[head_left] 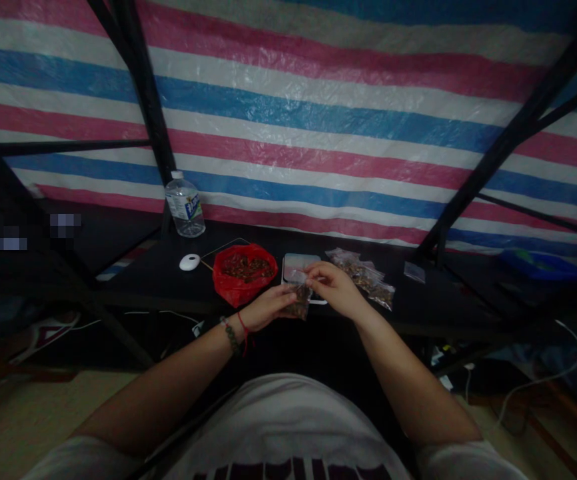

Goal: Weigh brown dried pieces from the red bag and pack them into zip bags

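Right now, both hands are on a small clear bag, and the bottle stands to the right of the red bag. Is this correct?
Not quite: the head view shows the bottle standing left of the red bag. The left hand and right hand are on a small clear bag.

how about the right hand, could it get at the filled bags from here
Probably yes: the filled bags lie beside the right hand, nothing visibly between, though its fingers are on another bag.
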`<state>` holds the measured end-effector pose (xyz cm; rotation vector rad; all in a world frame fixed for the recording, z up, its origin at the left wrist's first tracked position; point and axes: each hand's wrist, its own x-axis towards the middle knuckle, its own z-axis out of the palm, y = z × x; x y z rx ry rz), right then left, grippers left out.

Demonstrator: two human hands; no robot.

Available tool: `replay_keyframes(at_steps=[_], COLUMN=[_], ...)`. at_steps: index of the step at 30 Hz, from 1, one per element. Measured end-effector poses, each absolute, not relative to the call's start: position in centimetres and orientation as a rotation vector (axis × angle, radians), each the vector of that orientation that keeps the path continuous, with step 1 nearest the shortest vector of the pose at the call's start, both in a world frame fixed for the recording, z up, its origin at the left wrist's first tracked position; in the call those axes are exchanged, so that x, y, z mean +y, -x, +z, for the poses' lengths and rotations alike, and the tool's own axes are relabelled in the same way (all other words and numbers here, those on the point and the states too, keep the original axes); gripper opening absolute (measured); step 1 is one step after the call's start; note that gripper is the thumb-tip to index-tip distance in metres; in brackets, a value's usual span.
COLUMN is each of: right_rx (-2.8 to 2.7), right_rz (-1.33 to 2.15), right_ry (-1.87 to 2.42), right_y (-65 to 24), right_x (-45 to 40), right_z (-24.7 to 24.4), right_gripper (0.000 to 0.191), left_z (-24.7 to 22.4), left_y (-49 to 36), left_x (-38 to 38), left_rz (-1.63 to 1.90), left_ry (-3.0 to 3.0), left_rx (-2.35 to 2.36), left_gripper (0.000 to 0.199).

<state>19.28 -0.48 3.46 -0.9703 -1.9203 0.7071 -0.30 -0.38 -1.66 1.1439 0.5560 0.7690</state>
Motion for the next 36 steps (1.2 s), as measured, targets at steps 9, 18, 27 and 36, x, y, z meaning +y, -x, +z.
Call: replay_keyframes(at_steps=[9, 18, 27, 36], right_rx=[-1.812, -1.713, -1.771, -1.705], right_rz=[0.739, 0.829, 0.792, 0.81], right_ry=[1.07, 1.134, 1.078, 1.09], right_y=[-20.5, -19.7, -19.6, -18.9], right_x=[1.3, 1.1, 0.7, 0.4], right_z=[2.9, 2.4, 2.7, 2.6], right_gripper=[0.026, 0.025, 0.023, 0.021], left_z=[-1.1, -1.7, -0.9, -0.2], left_y=[0.6, 0.3, 0.0, 0.5], left_x=[1.1, 1.1, 0.3, 0.5], left_rz=[1.017, 1.026, 1.144, 1.31], left_ry=[-1.418, -1.416, -1.483, -1.546], left_rx=[0.794, 0.768, 0.735, 0.959], left_gripper=[0.04, 0.038, 0.038, 0.025])
